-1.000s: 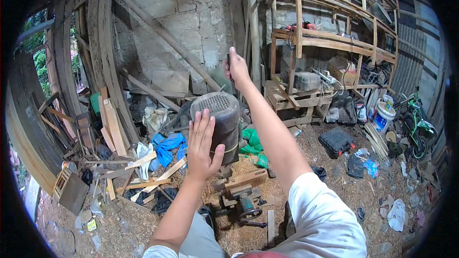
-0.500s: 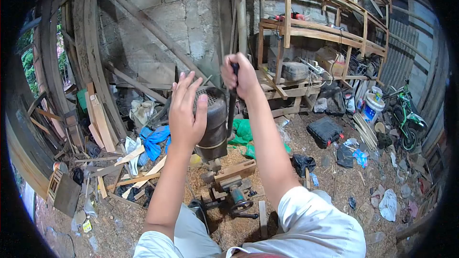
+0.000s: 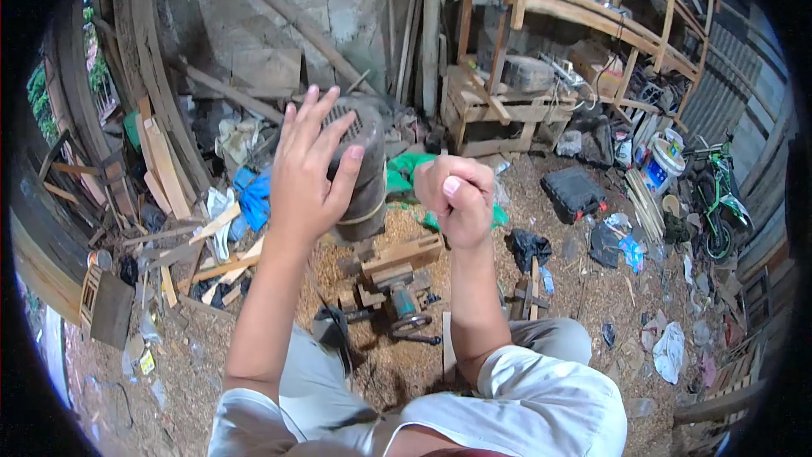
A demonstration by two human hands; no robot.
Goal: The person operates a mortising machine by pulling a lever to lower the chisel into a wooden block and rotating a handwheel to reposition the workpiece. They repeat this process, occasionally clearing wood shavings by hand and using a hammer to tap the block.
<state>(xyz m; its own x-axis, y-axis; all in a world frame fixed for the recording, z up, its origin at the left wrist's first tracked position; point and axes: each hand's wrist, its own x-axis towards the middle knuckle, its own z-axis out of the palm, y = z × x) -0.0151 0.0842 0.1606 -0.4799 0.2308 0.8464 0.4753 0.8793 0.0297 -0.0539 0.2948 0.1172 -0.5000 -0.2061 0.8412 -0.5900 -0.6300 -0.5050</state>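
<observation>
My left hand (image 3: 311,173) has its fingers spread over the side and top of a dark, upright motor housing (image 3: 364,140) with a perforated cap. In front of the motor my right hand (image 3: 457,199) is a fist with the thumb folded over; the black lever handle it gripped earlier is hidden inside it. Below, a block of wood (image 3: 404,256) lies in the machine's vise, close under the motor's lower end. A small handwheel (image 3: 412,326) with a crank sits on the near side, beside a green metal part (image 3: 404,300).
Wood shavings (image 3: 372,368) cover the floor around the machine. Offcuts of wood (image 3: 224,264) and a blue plastic bag (image 3: 251,196) lie to the left. A black case (image 3: 575,195), a white bucket (image 3: 664,165) and a green small bike (image 3: 719,203) are at right, near a wooden rack (image 3: 584,8).
My right hand has come down and toward me from high beside the motor, still in a fist. My left hand stays spread by the motor. The view has tilted downward.
</observation>
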